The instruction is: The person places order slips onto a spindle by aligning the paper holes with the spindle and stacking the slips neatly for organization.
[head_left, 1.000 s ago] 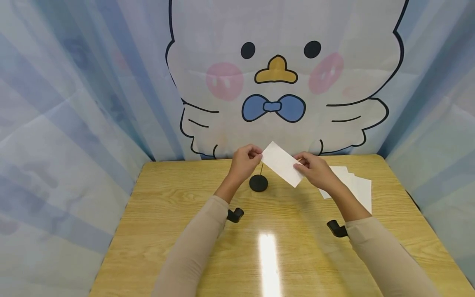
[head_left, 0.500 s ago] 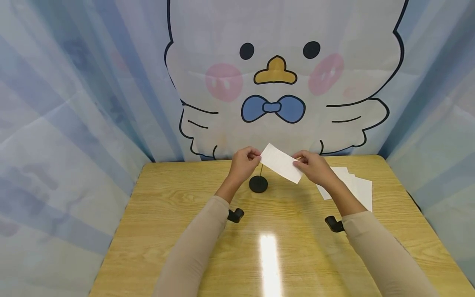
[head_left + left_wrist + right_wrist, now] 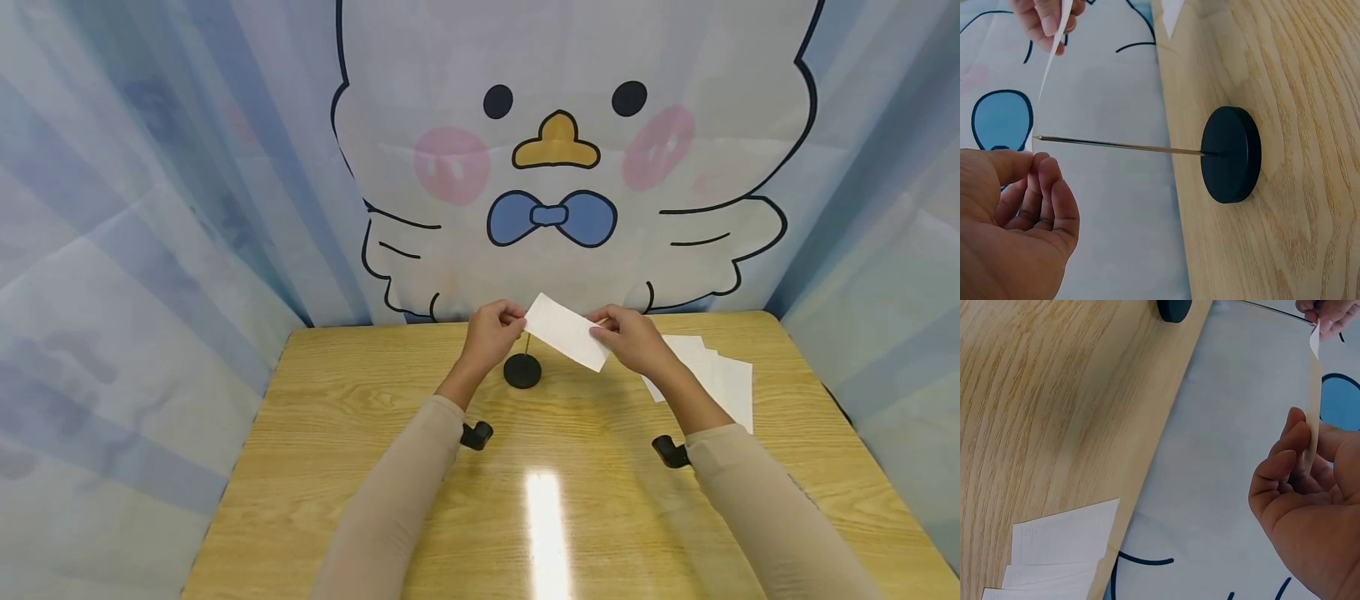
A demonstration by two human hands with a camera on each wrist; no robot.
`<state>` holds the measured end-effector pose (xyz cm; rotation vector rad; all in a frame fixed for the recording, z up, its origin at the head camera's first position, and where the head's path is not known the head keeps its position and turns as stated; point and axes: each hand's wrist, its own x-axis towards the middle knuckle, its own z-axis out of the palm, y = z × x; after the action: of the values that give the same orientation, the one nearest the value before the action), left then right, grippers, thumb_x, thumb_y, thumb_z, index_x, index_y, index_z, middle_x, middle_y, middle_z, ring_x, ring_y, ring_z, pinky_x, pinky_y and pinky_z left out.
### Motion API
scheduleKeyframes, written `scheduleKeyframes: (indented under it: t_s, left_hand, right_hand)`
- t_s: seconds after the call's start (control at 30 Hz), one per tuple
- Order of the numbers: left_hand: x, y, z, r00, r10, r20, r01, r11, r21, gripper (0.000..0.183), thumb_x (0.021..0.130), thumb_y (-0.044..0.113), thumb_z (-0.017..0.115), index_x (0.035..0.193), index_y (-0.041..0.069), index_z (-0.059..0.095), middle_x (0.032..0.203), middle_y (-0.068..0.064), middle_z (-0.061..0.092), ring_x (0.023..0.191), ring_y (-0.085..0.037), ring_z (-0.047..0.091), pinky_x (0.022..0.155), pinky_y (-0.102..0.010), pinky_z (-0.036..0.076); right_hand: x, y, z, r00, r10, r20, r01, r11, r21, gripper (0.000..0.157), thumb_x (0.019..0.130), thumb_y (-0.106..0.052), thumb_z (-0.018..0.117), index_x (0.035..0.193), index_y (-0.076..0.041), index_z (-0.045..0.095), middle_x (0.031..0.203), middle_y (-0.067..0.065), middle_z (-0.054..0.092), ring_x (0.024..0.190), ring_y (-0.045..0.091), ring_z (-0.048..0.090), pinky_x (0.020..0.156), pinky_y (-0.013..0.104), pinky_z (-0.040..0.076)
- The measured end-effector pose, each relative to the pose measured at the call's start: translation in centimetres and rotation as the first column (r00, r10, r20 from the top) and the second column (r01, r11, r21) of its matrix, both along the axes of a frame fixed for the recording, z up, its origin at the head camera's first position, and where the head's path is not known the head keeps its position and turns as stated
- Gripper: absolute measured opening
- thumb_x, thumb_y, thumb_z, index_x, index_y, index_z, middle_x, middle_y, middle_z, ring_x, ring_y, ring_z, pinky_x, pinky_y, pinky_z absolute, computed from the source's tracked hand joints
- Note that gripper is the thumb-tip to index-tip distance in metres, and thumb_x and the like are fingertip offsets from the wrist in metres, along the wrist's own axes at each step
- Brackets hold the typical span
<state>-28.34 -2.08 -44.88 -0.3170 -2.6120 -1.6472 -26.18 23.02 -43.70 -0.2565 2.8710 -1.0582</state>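
A white slip of paper [image 3: 567, 332] is stretched between both hands above the table. My left hand [image 3: 491, 336] pinches its left end between thumb and fingers, and my right hand [image 3: 632, 337] pinches the right end. Below the left end stands a paper spike with a round black base [image 3: 1232, 155] and a thin upright metal rod [image 3: 1116, 145]. In the left wrist view the rod's pointed tip meets the paper's edge, just beside my left fingertips; whether it pierces the paper I cannot tell.
Several white paper slips [image 3: 723, 382] lie overlapping at the table's right, partly behind the right forearm. The wooden table [image 3: 360, 467] ends at a printed curtain [image 3: 555, 275] behind the spike. Black wrist mounts [image 3: 477, 435] stick out from both sleeves.
The paper has dropped slightly and shifted a little left, lying flatter than before. Both hands have sunk a little, and my right hand has drifted slightly left. The spike stays in place.
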Motion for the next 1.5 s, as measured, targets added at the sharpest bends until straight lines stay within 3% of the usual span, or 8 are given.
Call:
scheduleKeyframes:
  t_s: [0.77, 1.2, 1.5]
  left_hand:
    - [0.2, 0.0, -0.5, 1.000, -0.001, 0.004, 0.000, 1.000, 0.014, 0.008, 0.093, 0.015, 0.063, 0.095, 0.009, 0.068, 0.084, -0.005, 0.065, 0.073, -0.014, 0.064, 0.063, -0.023, 0.052]
    - [0.3, 0.4, -0.6, 1.000, 0.012, -0.008, -0.012, 1.000, -0.017, 0.008, 0.095, 0.017, 0.062, 0.096, 0.012, 0.068, 0.087, -0.003, 0.065, 0.076, -0.013, 0.063, 0.065, -0.024, 0.052]
    - [0.2, 0.2, -2.5, 1.000, 0.014, 0.019, -0.013, 0.999, -0.050, 0.007, 0.093, 0.014, 0.064, 0.097, 0.011, 0.069, 0.087, -0.004, 0.066, 0.075, -0.013, 0.065, 0.065, -0.023, 0.053]
  right_hand:
    - [0.3, -0.2, -0.5, 1.000, 0.003, 0.001, -0.003, 1.000, 0.010, 0.029, 0.099, -0.029, 0.056, 0.122, -0.012, 0.059, 0.107, 0.012, 0.065, 0.091, 0.025, 0.060, 0.075, 0.036, 0.047]
    - [0.6, -0.2, -1.6, 0.999, -0.002, -0.050, 0.002, 1.000, 0.010, 0.027, 0.098, -0.027, 0.058, 0.119, -0.012, 0.060, 0.101, 0.009, 0.066, 0.089, 0.023, 0.060, 0.076, 0.036, 0.048]
    - [1.0, -0.3, -2.7, 0.998, 0.013, -0.060, -0.014, 1.000, -0.006, 0.026, 0.097, -0.026, 0.059, 0.119, -0.011, 0.061, 0.098, 0.009, 0.066, 0.086, 0.022, 0.061, 0.072, 0.034, 0.049]
